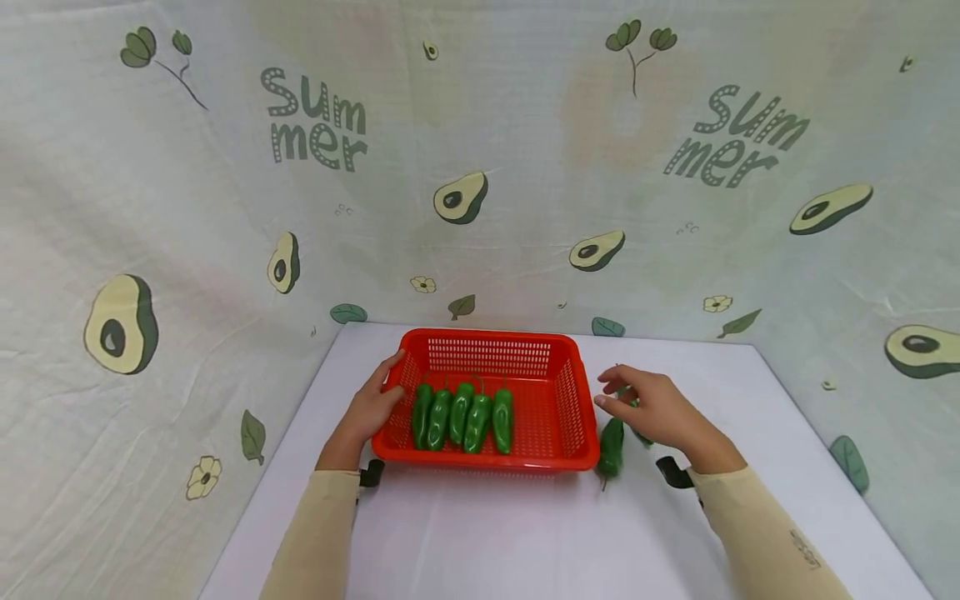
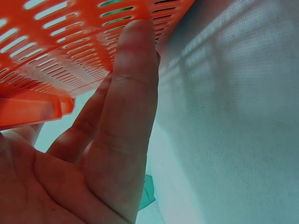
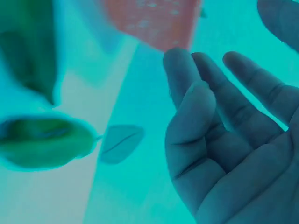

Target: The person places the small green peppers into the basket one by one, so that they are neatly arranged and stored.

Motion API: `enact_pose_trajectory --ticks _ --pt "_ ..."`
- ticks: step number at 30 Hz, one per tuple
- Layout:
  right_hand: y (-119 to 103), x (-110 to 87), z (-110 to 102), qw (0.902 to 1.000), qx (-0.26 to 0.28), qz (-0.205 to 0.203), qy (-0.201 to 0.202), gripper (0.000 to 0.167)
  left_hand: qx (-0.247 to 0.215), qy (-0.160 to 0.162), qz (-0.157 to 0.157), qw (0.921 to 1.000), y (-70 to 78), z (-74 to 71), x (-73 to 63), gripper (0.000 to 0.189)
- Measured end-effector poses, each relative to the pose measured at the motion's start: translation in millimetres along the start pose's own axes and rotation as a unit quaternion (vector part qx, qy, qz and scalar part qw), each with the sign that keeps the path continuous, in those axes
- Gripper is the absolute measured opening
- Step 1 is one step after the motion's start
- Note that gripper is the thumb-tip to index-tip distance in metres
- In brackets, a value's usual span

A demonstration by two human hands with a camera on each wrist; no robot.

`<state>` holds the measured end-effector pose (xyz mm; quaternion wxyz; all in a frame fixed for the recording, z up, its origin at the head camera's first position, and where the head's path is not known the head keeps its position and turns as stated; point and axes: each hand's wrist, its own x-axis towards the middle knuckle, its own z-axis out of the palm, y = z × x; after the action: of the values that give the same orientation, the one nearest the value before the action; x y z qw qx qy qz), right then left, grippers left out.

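Note:
A red plastic basket (image 1: 536, 417) with slotted walls stands on the white table. Several long green peppers (image 1: 459, 417) lie side by side in its left half. My left hand (image 1: 371, 408) holds the basket's left rim, thumb over the edge; the left wrist view shows fingers (image 2: 124, 93) against the slotted outside. To the right of the basket, my right hand (image 1: 656, 408) hovers with loosely bent fingers and nothing in them. Below it lies one green pepper (image 1: 612, 447), close to the basket; another (image 1: 641, 436) is mostly hidden by the hand. The right wrist view shows two blurred peppers (image 3: 46, 142).
White cloth printed with avocados, leaves and lettering rises behind the table (image 1: 480, 533) and along both sides. A dark wrist mount (image 1: 673, 472) sits at the right cuff, and a similar one (image 1: 371, 473) at the left.

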<state>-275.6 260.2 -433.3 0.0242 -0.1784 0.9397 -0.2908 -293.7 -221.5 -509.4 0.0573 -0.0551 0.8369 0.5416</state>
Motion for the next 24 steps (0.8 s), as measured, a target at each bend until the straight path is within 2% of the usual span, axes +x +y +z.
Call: enact_pose_trajectory --ticks 5,11,19,24 --pt "24.6 -17.4 9.0 0.9993 0.001 0.034 0.013 0.043 0.01 0.007 0.004 0.9999 2.8 -1.5 2.3 0.069" --pt "41.2 -32.1 27.9 0.9967 -0.003 0.078 0.025 0.043 0.007 0.009 -0.008 0.9999 -1.0 0.3 -3.8 0.068" --pt "52.5 -37.7 47.1 0.993 -0.022 0.113 0.027 0.051 0.001 0.014 -0.005 0.9999 -6.1 -1.4 -7.1 0.068" --pt "52.7 -39.7 48.3 0.9915 -0.015 0.127 0.024 0.051 -0.005 0.009 0.0 1.0 1.3 0.4 -6.4 0.068"
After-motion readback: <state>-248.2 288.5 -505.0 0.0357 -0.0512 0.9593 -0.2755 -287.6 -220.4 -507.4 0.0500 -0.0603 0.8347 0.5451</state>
